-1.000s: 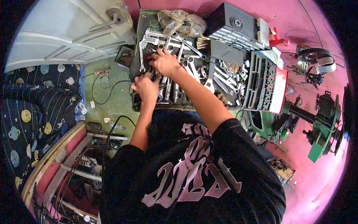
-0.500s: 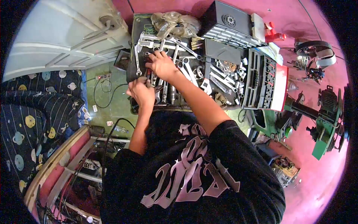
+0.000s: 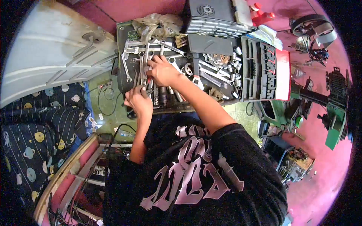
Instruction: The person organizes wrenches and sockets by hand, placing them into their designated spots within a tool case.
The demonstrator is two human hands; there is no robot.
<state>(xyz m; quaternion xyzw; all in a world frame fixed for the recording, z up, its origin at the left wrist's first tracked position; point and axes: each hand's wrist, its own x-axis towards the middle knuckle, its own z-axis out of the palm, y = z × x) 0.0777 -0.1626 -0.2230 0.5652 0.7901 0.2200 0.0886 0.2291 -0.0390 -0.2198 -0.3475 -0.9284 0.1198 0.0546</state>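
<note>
My left hand [image 3: 138, 102] is closed at the front left edge of the tool-covered table [image 3: 124, 75], with a small dark piece [image 3: 144, 92] showing at its fingers. Just to its right, my right hand [image 3: 163, 72] reaches down among the tools with fingers curled, and I cannot tell what they grip. A red handle [image 3: 148, 81] shows under its fingertips. Long wrenches [image 3: 141, 64] lie close to both hands. A single combination wrench [image 3: 126, 67] lies at the left, below a metal caliper [image 3: 145, 49]. Dark cylindrical tools [image 3: 163, 96] are near the front edge.
More wrenches and several sockets [image 3: 236, 71] lie on the right. Behind are a crumpled plastic bag [image 3: 158, 26], a brush [image 3: 181, 40], a dark case lid [image 3: 211, 44] and a black box [image 3: 205, 13]. An organizer tray [image 3: 256, 71] stands at right, a white door [image 3: 56, 45] at left.
The view has shifted, so the table sits further left in it. My right hand has moved slightly along the tools, and a row of wrenches beside it shows more plainly. My left hand stays closed.
</note>
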